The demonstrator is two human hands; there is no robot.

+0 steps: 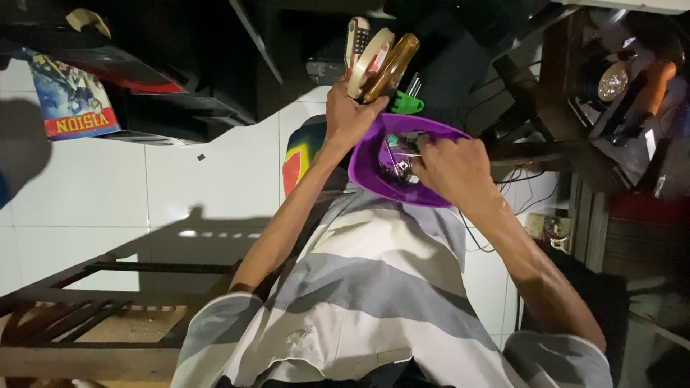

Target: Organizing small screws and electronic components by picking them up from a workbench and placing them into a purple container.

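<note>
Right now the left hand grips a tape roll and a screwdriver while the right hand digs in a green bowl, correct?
Not quite: the head view shows the bowl is purple. The left hand does grip the tape roll and screwdriver; the right hand digs inside.

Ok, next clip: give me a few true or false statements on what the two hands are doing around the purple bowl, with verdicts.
1. The left hand holds a roll of tape and an amber-handled tool together. True.
2. The right hand rests flat on the white tiled floor. False: its fingers reach into the purple bowl.
3. The purple bowl holds only water. False: small metal parts lie in it.
4. A green plastic piece shows just beyond the bowl's rim. True.
5. The person wears a plain red shirt. False: the shirt has grey and white stripes.
</note>
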